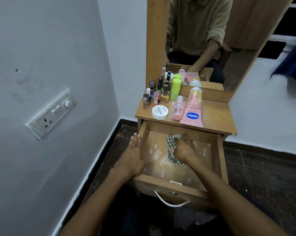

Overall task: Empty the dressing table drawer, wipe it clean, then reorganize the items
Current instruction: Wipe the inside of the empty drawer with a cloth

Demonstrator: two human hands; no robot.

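Note:
The wooden drawer point(219, 155) of the dressing table is pulled out, and its bottom holds no items. My right hand point(184, 149) is inside it and grips a green-checked cloth point(172, 142) against the shiny liner. My left hand point(133, 154) rests on the drawer's left wall, fingers straight along the rim. On the tabletop point(217, 114) stand a pink Vaseline tube point(192, 111), a small pink bottle point(177, 109), a white round jar point(160, 112), a green bottle point(175, 89) and several nail polish bottles point(154, 96).
A mirror point(212, 40) rises behind the tabletop. The wall at left carries a switch and socket panel point(50, 113). The drawer's metal handle point(171, 200) faces me. Dark floor tiles point(263, 176) lie on both sides of the table.

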